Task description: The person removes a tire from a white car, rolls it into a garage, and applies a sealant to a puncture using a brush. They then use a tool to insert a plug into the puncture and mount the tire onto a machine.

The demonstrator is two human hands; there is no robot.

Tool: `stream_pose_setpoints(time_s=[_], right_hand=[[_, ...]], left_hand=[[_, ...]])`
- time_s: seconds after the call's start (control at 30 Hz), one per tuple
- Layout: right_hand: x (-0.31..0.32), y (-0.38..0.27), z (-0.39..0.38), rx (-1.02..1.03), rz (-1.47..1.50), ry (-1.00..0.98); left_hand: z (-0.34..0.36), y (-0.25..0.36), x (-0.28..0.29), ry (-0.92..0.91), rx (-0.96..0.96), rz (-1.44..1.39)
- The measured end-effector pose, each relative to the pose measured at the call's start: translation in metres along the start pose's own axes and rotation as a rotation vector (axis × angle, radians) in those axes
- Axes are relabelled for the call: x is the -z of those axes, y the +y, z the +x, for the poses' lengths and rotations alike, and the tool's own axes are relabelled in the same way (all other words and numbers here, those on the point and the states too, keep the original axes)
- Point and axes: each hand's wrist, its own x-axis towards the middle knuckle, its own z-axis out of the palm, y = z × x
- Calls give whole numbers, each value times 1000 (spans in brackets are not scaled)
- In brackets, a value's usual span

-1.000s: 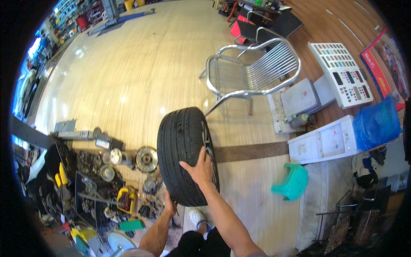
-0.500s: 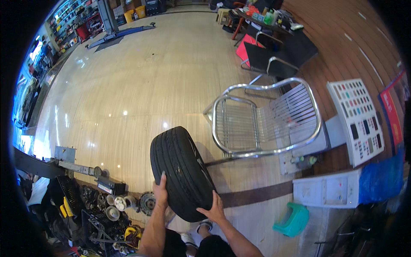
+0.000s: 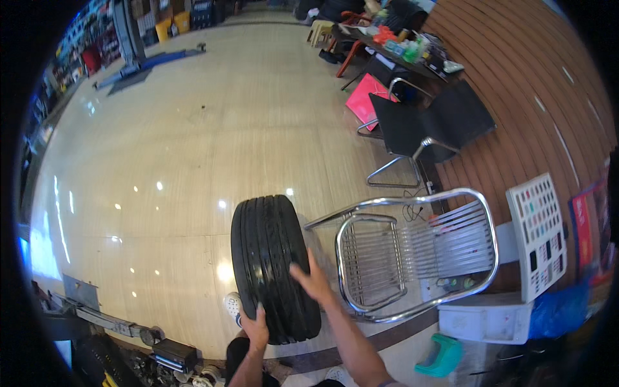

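Note:
A black car tyre [image 3: 264,238] with a grooved tread stands on the floor straight ahead of my legs, its tread toward me. My left hand [image 3: 256,330] rests low on the tread's near left part, thumb pointing up; its other fingers are mostly hidden. Around the tyre's right edge goes my right hand [image 3: 314,282], thumb on the tread and the fingers along the sidewall. The tyre is held between both hands.
Close on the right is a metal slatted chair [image 3: 445,245], with a black chair [image 3: 419,122] beyond it. A green plastic stool [image 3: 440,355] and a white cabinet [image 3: 483,320] stand at lower right. A steel lift arm [image 3: 109,320] and car parts lie at lower left.
The tyre has turned more upright, with its tread now facing me. My right hand has moved up along its right edge, my left hand lower. The view has shifted, and one foot has stepped forward.

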Motion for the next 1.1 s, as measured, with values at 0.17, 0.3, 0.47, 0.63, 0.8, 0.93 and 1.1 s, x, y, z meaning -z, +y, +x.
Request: stream_pose_setpoints(time_s=[0.17, 0.3, 0.47, 0.63, 0.8, 0.93, 1.1], right_hand=[[-33, 45, -38, -79, -282, 186], [-73, 8, 93, -53, -494, 407], [-114, -144, 362, -365, -633, 418], [-76, -154, 524, 46, -275, 15], [-59, -45, 458, -9, -527, 39], [-43, -31, 556, -49, -769, -14], [-51, -183, 788, -71, -599, 85]], left_hand=[[227, 161, -56, -106, 144, 200], [362, 156, -68, -300, 302, -226], [362, 88, -23, -374, 616, -404], [479, 117, -69, -312, 761, -298], [610, 177, -133, -219, 684, -397], [728, 187, -170, -258, 601, -589], [863, 269, -256, -224, 875, -630]])
